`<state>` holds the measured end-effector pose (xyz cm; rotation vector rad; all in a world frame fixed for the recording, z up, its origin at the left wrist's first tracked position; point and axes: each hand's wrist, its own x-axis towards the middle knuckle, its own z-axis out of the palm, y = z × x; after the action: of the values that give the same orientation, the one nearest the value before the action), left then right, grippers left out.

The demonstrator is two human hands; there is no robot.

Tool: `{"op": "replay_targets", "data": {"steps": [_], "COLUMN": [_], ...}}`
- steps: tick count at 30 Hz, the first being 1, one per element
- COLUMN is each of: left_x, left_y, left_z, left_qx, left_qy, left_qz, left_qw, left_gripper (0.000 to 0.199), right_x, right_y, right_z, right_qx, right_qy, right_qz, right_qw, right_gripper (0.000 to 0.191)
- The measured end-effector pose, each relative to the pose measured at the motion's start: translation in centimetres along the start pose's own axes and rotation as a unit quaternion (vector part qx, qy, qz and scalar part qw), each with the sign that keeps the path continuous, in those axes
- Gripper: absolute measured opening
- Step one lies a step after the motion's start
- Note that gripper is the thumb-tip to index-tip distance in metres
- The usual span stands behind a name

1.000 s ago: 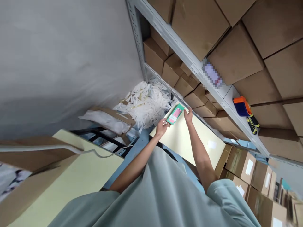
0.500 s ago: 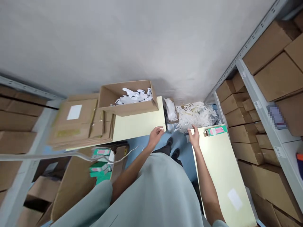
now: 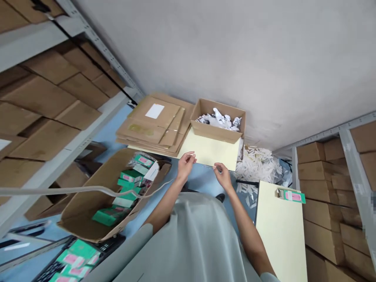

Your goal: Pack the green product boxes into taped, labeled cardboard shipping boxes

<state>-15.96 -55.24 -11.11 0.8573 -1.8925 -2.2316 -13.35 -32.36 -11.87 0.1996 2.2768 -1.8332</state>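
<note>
My left hand (image 3: 186,164) is raised near the front edge of the pale yellow table (image 3: 207,150), its fingers apart and holding nothing visible. To its right, my right hand (image 3: 222,174) hovers by the same edge with curled fingers; whether something thin lies between them is too small to tell. Behind the hands, an open cardboard box (image 3: 219,133) holds crumpled white and dark pieces. Flattened cardboard sheets (image 3: 155,123) are stacked left of it, with a white label on top. A large open carton (image 3: 85,207) at the lower left contains green and pink boxes (image 3: 131,178).
A second pale table (image 3: 279,231) on the right carries one green and pink box (image 3: 293,196). White paper strips (image 3: 258,164) are heaped on the floor between the tables. Shelves with brown cartons (image 3: 44,98) flank both sides. A white cable (image 3: 88,189) crosses the left foreground.
The view has turned left, showing more of the left shelf and carton. My right hand has moved from beside the right table to the far table's front edge, closer to my left hand.
</note>
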Motion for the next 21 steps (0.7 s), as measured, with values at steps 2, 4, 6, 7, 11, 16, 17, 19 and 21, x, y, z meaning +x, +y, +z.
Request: {"op": "replay_targets", "data": {"steps": [2, 4, 6, 7, 11, 16, 17, 19, 21], "left_x": [2.8, 5.6, 8.2, 9.3, 13.1, 15.7, 15.9, 16.0, 15.8], "left_y": [0.9, 1.9, 2.9, 3.4, 5.3, 6.6, 6.6, 6.6, 6.4], "left_z": [-5.1, -10.2, -15.0, -17.2, -24.1, -29.3, -30.1, -31.5, -32.8], "left_qx": [-0.027, -0.056, -0.086, -0.099, -0.141, -0.169, -0.173, -0.183, -0.193], "left_qy": [0.041, 0.079, 0.11, 0.12, 0.135, 0.13, 0.134, 0.141, 0.144], "left_qz": [-0.007, -0.015, -0.016, -0.018, -0.054, -0.084, -0.087, -0.094, -0.105], "left_qw": [0.999, 0.995, 0.99, 0.988, 0.979, 0.973, 0.972, 0.968, 0.965], "left_gripper": [0.058, 0.052, 0.05, 0.049, 0.045, 0.039, 0.037, 0.034, 0.033], "right_x": [2.3, 4.6, 7.0, 8.2, 12.5, 14.9, 15.0, 15.1, 15.2], "right_y": [-2.2, -4.2, -5.9, -6.6, -8.9, -10.7, -10.9, -11.2, -11.4], "right_z": [6.2, 12.5, 18.7, 21.8, 32.1, 39.1, 39.9, 41.3, 42.6], "right_qx": [0.013, 0.022, 0.032, 0.038, 0.037, 0.013, 0.008, -0.003, -0.012], "right_qy": [-0.059, -0.105, -0.131, -0.134, -0.112, -0.112, -0.113, -0.113, -0.115], "right_qz": [0.007, 0.018, 0.039, 0.055, 0.116, 0.12, 0.116, 0.102, 0.082], "right_qw": [0.998, 0.994, 0.99, 0.989, 0.986, 0.986, 0.987, 0.988, 0.99], "right_gripper": [0.033, 0.032, 0.029, 0.028, 0.029, 0.042, 0.043, 0.044, 0.04]}}
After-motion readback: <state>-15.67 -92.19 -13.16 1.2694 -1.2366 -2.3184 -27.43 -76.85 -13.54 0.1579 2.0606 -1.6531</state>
